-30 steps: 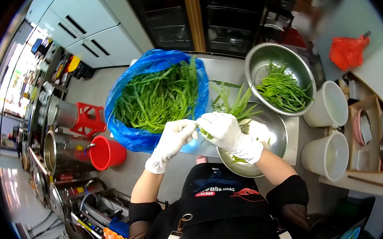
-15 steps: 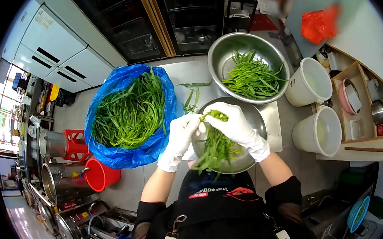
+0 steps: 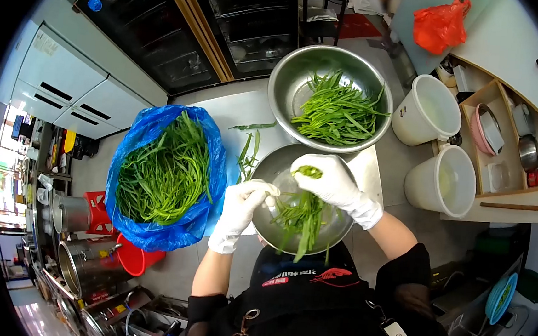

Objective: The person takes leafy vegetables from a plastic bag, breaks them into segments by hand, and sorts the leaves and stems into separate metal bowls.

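My right hand (image 3: 331,184), in a white glove, is closed around a bunch of water spinach (image 3: 306,216). Its leaves hang down over a steel bowl (image 3: 337,238), and the cut stem ends poke out by the thumb. My left hand (image 3: 245,205), gloved too, is at the bowl's left rim with thumb and fingertips pinched together; whatever is between them is too small to make out. A larger steel basin (image 3: 286,81) behind holds a heap of green stems (image 3: 340,110). Left of my hands, a blue plastic bag (image 3: 214,157) is full of long leafy greens (image 3: 167,172).
Loose leaves (image 3: 249,154) lie on the steel table (image 3: 223,111). White buckets (image 3: 422,114) stand at the right beside a wooden shelf (image 3: 503,117). On the left are a red bucket (image 3: 139,256) and a steel pot (image 3: 81,267). Dark glass-door cabinets (image 3: 166,27) stand behind.
My hands have parted: the left has moved left and down from the bunch, while the right keeps it over the bowl. The whole view has also shifted slightly.
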Demonstrator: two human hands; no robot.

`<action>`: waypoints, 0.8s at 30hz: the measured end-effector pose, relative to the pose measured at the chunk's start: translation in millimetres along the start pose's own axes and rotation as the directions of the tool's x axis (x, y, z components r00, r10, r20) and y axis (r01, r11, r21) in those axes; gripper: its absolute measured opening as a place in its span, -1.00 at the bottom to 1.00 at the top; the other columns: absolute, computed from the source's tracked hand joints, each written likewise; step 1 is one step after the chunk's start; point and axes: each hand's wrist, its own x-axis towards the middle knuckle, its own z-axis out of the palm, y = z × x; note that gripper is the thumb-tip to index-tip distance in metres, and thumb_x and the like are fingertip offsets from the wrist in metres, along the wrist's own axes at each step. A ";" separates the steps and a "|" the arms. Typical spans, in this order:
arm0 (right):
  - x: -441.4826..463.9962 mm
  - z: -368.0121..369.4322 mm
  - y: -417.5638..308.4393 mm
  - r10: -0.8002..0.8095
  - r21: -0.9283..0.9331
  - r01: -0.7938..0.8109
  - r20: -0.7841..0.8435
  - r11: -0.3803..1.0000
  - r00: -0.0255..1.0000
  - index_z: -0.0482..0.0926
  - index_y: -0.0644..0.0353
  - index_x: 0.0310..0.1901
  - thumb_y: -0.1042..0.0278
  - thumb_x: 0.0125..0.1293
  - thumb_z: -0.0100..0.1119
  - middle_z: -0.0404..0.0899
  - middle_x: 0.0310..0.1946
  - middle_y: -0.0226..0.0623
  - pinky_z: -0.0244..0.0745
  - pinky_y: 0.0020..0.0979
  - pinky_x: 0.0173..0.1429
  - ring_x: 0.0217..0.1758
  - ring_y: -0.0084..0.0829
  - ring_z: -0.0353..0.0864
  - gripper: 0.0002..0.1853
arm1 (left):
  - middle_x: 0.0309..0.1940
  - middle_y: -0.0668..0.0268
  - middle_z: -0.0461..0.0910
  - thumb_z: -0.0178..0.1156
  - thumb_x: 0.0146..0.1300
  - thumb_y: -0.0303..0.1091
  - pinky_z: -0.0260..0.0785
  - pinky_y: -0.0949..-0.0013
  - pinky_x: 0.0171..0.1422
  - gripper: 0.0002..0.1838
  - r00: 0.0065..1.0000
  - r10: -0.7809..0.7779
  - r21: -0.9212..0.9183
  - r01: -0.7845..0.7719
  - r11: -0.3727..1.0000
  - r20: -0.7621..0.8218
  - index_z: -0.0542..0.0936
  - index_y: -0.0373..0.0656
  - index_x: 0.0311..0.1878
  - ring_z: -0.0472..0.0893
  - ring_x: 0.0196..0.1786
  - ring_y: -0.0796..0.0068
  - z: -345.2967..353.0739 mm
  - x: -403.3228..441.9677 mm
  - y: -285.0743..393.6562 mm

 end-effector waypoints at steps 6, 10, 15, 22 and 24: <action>4.3 -111.9 -23.1 0.049 0.010 -0.048 -0.188 0.999 0.981 0.63 0.26 -0.25 0.50 0.25 0.21 0.64 -0.35 -0.41 0.49 -0.55 -0.18 -0.29 -0.63 0.57 -0.93 | -0.30 0.20 0.69 0.26 0.27 -0.27 0.45 0.43 -0.04 -0.71 0.975 -0.196 0.413 0.139 0.900 0.099 0.66 -0.25 -0.03 0.65 -0.22 0.43 4.2 3.2 -57.8; 34.1 -175.1 -42.5 -0.341 -0.432 0.184 -0.319 0.883 0.884 0.62 0.20 -0.22 0.52 0.22 0.24 0.57 -0.39 -0.39 0.48 -0.51 -0.24 -0.35 -0.58 0.57 -0.90 | 0.11 -0.04 0.53 0.33 0.18 -0.28 0.35 0.21 0.26 -0.45 0.977 -0.163 0.905 -0.060 0.421 0.141 0.50 -0.06 0.27 0.52 0.16 0.08 16.6 -3.8 -84.7; 118.3 -186.3 -8.7 -0.591 -0.960 0.216 0.071 0.179 0.804 0.59 0.08 -0.32 0.42 0.04 0.30 0.55 -0.40 -0.34 0.45 -0.34 -0.06 -0.21 -0.35 0.54 -0.86 | 0.12 -0.03 0.52 0.33 0.17 -0.34 0.30 0.20 0.32 -0.50 0.999 -0.009 0.750 0.041 0.660 -0.047 0.53 -0.16 0.21 0.48 0.21 0.08 22.4 -12.5 -81.1; 190.5 -101.0 181.8 -0.240 -0.960 0.263 0.235 0.093 0.942 0.65 -0.03 -0.27 0.40 0.17 0.11 0.62 -0.25 -0.42 0.20 -0.06 0.35 0.03 -0.33 0.51 -0.85 | 0.00 0.06 0.61 0.28 0.16 -0.48 0.42 0.27 0.19 -0.63 0.958 0.105 0.674 0.108 0.731 -0.267 0.60 -0.22 0.07 0.58 0.09 0.11 18.3 -39.3 -53.3; 193.5 -69.1 215.2 -0.083 -0.968 0.188 0.176 0.165 0.981 0.67 -0.01 -0.18 0.40 0.14 0.15 0.65 -0.15 -0.40 0.11 -0.02 0.43 0.15 -0.31 0.48 -0.79 | -0.04 0.06 0.63 0.27 0.16 -0.50 0.42 0.28 0.18 -0.65 0.938 0.087 0.630 0.154 0.761 -0.335 0.60 -0.24 0.05 0.60 0.06 0.11 13.1 -53.6 -58.0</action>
